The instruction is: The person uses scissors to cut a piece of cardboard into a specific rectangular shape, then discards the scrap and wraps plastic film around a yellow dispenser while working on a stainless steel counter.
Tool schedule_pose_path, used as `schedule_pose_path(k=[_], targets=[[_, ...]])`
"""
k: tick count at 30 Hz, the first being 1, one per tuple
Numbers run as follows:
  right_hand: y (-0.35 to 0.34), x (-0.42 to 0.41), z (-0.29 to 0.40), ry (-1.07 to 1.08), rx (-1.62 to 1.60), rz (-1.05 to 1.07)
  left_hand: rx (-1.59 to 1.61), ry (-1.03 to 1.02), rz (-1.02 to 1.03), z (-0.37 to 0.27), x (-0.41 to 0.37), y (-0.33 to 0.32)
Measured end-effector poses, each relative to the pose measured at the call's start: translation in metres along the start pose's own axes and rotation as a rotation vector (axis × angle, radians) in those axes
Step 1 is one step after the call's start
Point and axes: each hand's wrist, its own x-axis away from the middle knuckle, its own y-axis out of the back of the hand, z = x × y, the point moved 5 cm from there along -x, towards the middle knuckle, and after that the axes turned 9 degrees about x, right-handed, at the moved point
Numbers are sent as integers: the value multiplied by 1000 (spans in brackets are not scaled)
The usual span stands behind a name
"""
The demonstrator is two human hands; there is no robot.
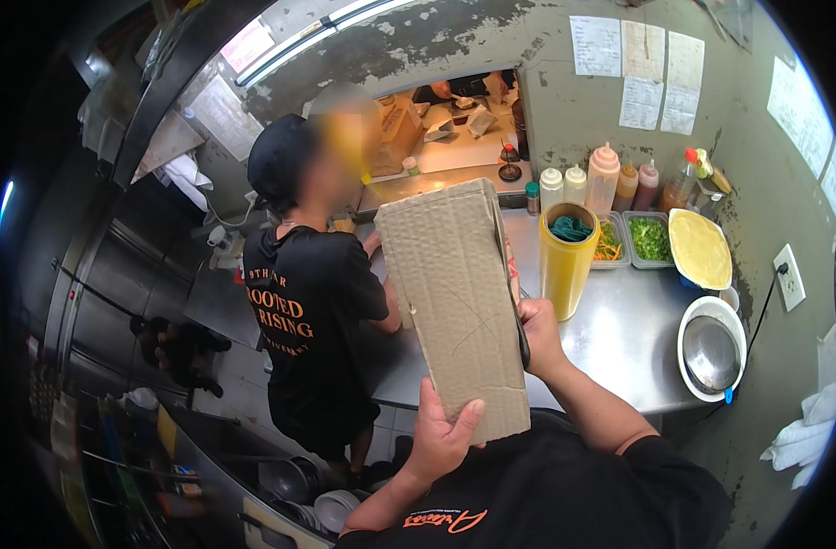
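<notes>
In front of me is a flat, folded piece of corrugated cardboard (455, 309), tilted upright, with red print on its far side. My left hand (449, 429) grips its lower end, the thumb on the near face. At its right edge, my right hand (543, 336) is closed around a black handle (525, 346); the rest of that tool is hidden behind the cardboard. Just beyond my right hand, a yellow roll of plastic wrap (565, 274) stands on end, with teal material in its core.
A steel counter (617, 336) carries squeeze bottles (603, 178), tubs of shredded carrot (606, 243) and chopped greens (648, 239), and a white bowl (689, 370) holding a metal one. To my left stands a co-worker (308, 295). Bowls (335, 508) sit low at the left.
</notes>
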Motion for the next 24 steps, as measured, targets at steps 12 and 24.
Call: schedule_pose_path(k=[12,24], targets=[[3,-9,-3,-12,13,-70,56,6,-16,1,3,-5],[6,-18,-6,-10,14,-112,22,30,0,4,9,-8]])
